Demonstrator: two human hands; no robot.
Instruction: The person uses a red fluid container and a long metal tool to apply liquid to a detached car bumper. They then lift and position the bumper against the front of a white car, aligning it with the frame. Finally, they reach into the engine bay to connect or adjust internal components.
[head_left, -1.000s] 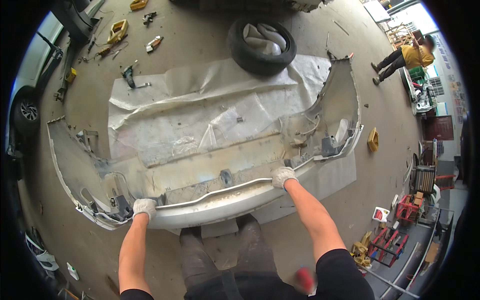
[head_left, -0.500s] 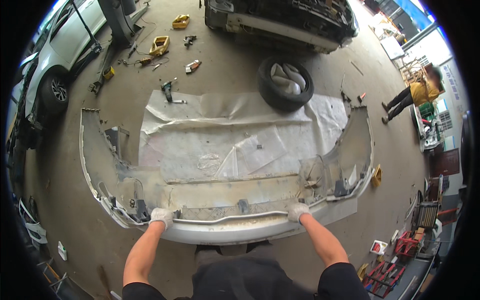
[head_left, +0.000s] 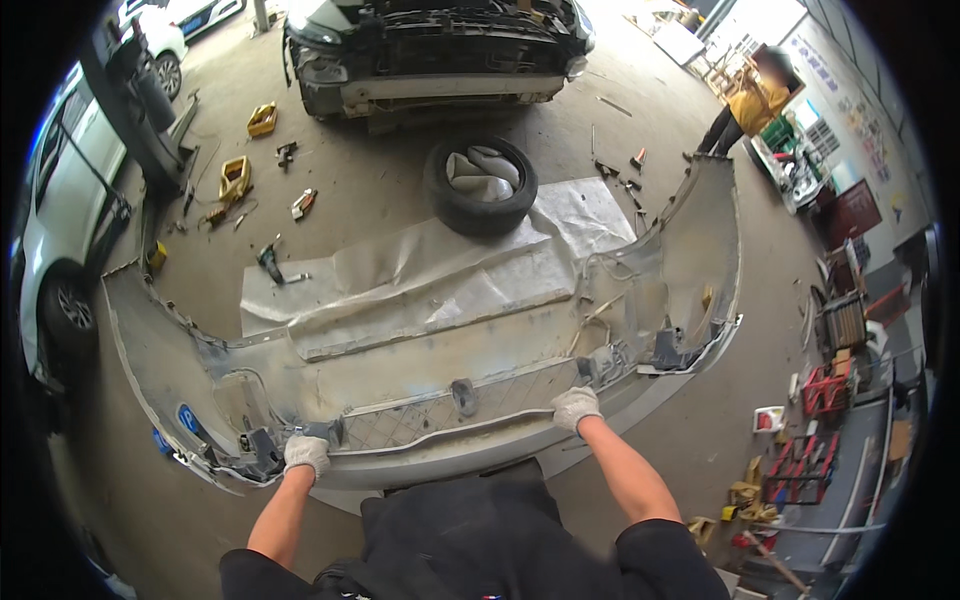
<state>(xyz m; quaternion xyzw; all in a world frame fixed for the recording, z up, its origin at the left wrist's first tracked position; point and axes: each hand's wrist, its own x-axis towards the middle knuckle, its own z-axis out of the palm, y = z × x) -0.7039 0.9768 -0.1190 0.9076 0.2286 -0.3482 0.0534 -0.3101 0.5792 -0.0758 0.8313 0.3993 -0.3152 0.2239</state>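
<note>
A large silver car bumper (head_left: pixel 420 380) spans in front of me with its hollow inner side facing up and its two ends curving away from me. My left hand (head_left: pixel 306 454), in a pale work glove, is closed on its near edge, left of the middle. Further right along that edge, my right hand (head_left: pixel 575 408), gloved alike, grips it too. Both sets of fingertips are partly hidden by the bumper. Dark brackets and wiring are fixed inside it, near both corners. Beyond it lies a crumpled silvery sheet (head_left: pixel 380 270) on the floor.
A tyre (head_left: pixel 482 212) with pale rolled material inside rests on the sheet's far edge. A drill (head_left: pixel 268 262) and several tools lie left. A car with its front stripped (head_left: pixel 430 75) stands ahead. Another person (head_left: pixel 750 105) is at the far right, near racks and red stands (head_left: pixel 805 465).
The bumper has risen toward me and tilted, its right end now higher in view and covering more of the sheet. Both hands keep their grip. My view has turned upward and to the right.
</note>
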